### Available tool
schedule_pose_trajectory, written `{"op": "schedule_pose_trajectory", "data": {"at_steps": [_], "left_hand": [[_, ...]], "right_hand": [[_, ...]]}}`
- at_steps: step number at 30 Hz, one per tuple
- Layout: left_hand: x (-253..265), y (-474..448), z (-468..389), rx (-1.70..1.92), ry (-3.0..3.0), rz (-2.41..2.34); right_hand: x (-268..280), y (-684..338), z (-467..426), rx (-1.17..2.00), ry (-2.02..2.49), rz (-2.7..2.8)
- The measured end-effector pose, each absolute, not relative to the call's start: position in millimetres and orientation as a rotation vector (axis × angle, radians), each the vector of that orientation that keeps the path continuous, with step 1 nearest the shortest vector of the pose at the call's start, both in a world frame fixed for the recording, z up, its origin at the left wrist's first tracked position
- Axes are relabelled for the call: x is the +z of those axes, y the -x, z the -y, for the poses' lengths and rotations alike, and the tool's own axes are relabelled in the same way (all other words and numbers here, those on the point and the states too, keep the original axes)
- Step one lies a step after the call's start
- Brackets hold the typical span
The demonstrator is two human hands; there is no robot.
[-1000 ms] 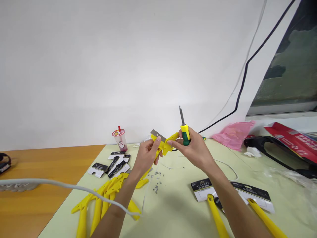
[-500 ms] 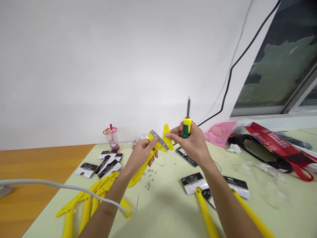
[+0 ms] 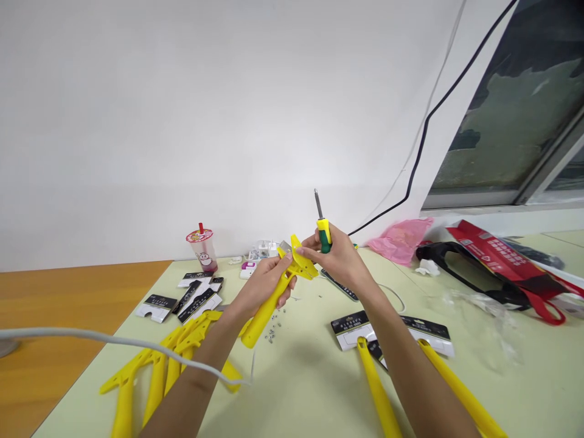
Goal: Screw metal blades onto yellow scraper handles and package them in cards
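My left hand (image 3: 267, 284) is closed round a yellow scraper (image 3: 264, 317) just below its head, the handle slanting down to the left. A metal blade (image 3: 285, 247) shows in part at the head. Between the fingers of my right hand (image 3: 340, 252) is a small yellow cover plate (image 3: 301, 254), held against the scraper head and over much of the blade. The same hand also keeps a screwdriver (image 3: 323, 228) with a green and yellow handle in its palm, tip upward. Small screws (image 3: 272, 328) lie scattered on the table below.
Several yellow scrapers (image 3: 159, 365) are piled at left, near black-and-white cards (image 3: 157, 307). A drink cup (image 3: 204, 250) stands at the back. More yellow handles (image 3: 378, 386) lie at right. A grey cable (image 3: 137, 342) crosses the left foreground. A phone (image 3: 340, 286) lies behind my right hand.
My right hand has moved left, bringing the cover plate from beside the blade onto the scraper head. The scraper has turned in my left hand, and the screwdriver tip leans further left.
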State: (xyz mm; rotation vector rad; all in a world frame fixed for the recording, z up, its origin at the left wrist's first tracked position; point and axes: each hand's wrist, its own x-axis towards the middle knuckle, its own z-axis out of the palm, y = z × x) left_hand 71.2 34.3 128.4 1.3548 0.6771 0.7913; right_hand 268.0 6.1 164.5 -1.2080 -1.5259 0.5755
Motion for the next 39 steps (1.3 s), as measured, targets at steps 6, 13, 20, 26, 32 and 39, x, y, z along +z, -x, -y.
{"op": "schedule_pose_trajectory", "data": {"at_steps": [6, 13, 20, 26, 32, 39], "left_hand": [[130, -68, -39, 0.777, -1.365, -0.721], [131, -66, -41, 0.795, -1.403, -0.748], [131, -66, -41, 0.836, -1.434, -0.792], [131, -65, -41, 0.834, -1.543, -0.812], [132, -67, -34, 0.776, -1.565, -0.784], [133, -62, -35, 0.684, -1.361, -0.643]], "right_hand": [[171, -270, 2, 0.497, 1.183, 1.452], [174, -269, 3, 0.604, 1.013, 1.317], [175, -273, 2, 0.818, 0.878, 1.347], [175, -272, 6, 0.497, 1.135, 1.462], [170, -273, 8, 0.518, 1.269, 1.688], [168, -271, 3, 0.647, 1.203, 1.612]]}}
